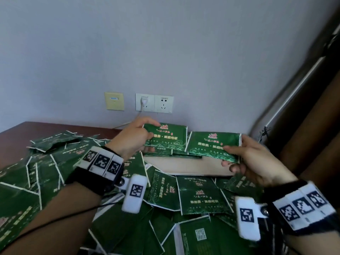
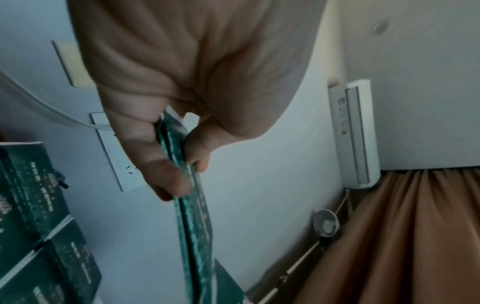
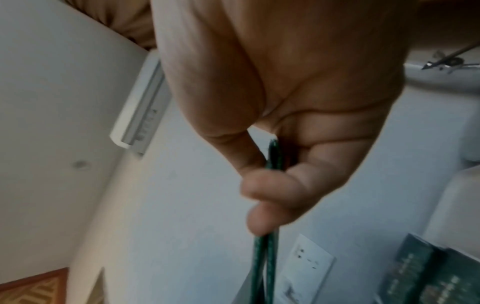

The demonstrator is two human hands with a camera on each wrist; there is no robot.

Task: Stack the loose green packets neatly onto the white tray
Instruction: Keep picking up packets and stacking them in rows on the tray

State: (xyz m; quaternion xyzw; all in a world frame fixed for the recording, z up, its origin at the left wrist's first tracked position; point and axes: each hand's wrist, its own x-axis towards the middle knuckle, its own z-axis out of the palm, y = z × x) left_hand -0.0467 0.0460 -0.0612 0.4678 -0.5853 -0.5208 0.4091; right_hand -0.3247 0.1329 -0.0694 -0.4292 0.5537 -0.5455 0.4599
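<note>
Two hands, left [image 1: 131, 137] pinching one green packet [image 1: 166, 138], right [image 1: 252, 159] gripping another packet [image 1: 211, 146], printed characters too blurred to read

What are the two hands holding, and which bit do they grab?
Left hand pinches green packets at their left edge; right hand pinches other green packets at their right edge.
</note>
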